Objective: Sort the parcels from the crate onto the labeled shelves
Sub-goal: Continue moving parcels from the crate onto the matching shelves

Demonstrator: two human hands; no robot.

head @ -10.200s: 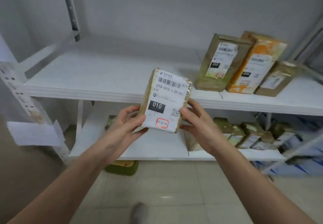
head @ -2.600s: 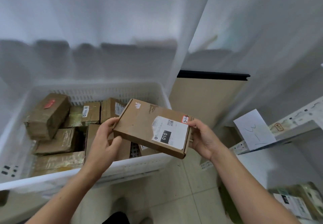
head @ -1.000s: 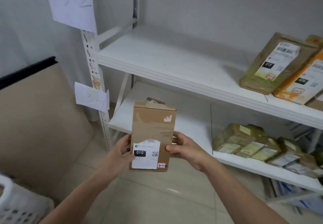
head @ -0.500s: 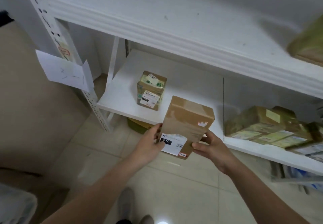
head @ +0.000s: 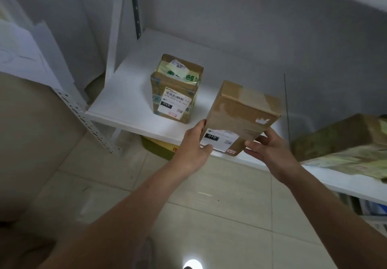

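Gripping cardboard box (head: 240, 117) by lower corners with left hand (head: 194, 149) and right hand (head: 270, 151), tilted at shelf (head: 129, 101) front edge.
Could tip off edge if released early, or bump taped parcel (head: 176, 92) just beyond left hand.

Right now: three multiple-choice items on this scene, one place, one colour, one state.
1. The taped parcel on the shelf stands where, against the brown box? A left of it B right of it C on top
2. The "010" block on the box's label is: A red B black C blue
3. The brown box is: A lying on the floor B in one hand C in both hands
1 A: it stands to the box's left. 2 B: white digits on black. 3 C: left hand and right hand grip its lower corners.
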